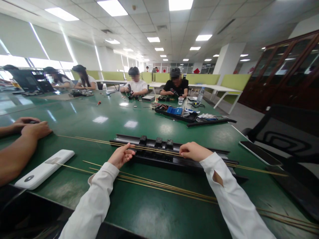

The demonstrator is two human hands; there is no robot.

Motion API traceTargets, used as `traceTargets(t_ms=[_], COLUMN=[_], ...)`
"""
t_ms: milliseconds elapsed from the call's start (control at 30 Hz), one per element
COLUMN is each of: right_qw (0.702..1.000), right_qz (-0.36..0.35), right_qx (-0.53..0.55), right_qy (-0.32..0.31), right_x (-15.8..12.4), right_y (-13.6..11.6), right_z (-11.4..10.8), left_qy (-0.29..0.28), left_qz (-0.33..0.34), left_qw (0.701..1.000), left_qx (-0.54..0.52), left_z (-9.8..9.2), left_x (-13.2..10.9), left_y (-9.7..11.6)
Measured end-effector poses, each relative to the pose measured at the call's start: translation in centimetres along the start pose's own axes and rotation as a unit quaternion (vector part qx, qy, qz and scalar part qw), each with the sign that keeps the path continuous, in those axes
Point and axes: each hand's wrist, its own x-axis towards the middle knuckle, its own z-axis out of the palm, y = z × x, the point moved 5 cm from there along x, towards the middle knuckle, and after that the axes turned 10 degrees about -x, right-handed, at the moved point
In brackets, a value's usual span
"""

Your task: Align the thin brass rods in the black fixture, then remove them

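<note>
Several long, thin brass-coloured rods (154,150) run across in front of me, over a black frame. My left hand (121,156) pinches them between thumb and fingers near the frame's left end. At the other side my right hand (195,151) has its fingers closed on the same rods, near the frame's right half. Below them, the black frame (149,160) with long rails lies on the green table (149,209). Black blocks (159,142) stand up between its rails. More brass-coloured rods (169,189) lie loose on the table nearer to me, partly hidden by my sleeves.
A white power bank-like device (47,169) lies at left, beside another person's hands (36,127). A phone-like black slab (260,153) rests at the right edge. Farther back are a black tool tray (175,114), a bottle (200,95) and several people working.
</note>
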Motion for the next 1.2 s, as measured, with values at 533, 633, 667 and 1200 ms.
traceTargets(t_ms=[533, 633, 667, 1200], right_qw=[1.0, 1.0, 0.999, 0.998], right_qz=[0.027, 0.027, 0.028, 0.041], right_qx=[-0.004, 0.005, 0.007, 0.021], right_qy=[-0.013, -0.015, -0.016, -0.036], right_x=[-0.2, -0.2, -0.2, -0.5], right_y=[0.4, 0.6, 0.7, 1.6], right_z=[0.2, 0.3, 0.3, 0.4], left_qy=[0.04, 0.044, 0.045, 0.048], left_qz=[0.053, 0.054, 0.054, 0.059], left_qw=[0.998, 0.998, 0.998, 0.997], left_qx=[0.002, 0.001, 0.001, -0.001], left_z=[0.4, 0.4, 0.4, 0.3], left_x=[-0.3, -0.4, -0.4, -0.5], left_y=[-0.5, -0.5, -0.5, -0.4])
